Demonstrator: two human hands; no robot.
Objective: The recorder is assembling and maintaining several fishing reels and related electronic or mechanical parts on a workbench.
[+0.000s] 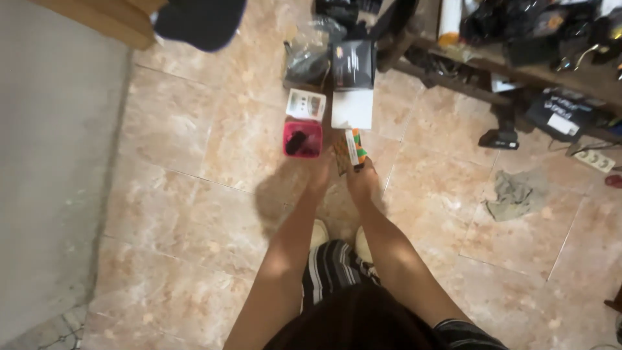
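Observation:
Both arms reach down toward the tiled floor. My right hand point(363, 180) grips a small packet point(354, 148) with white, orange and green on it, tilted upright. My left hand point(322, 172) is close beside it, touching a brownish flat piece point(339, 155) next to the packet; whether the fingers close on it is unclear. Just left of the hands sits a pink square tub point(302, 139) with a dark object inside. Past the hands lie a white box point(352, 108) and a small white card box point(306, 104).
A black box point(353, 63) and clear bags point(308, 58) lie farther back. A low wooden shelf point(518, 71) with dark gear runs along the upper right. A grey rag point(515, 194), a power strip point(595, 160) and a grey wall point(52, 162) at the left border the floor.

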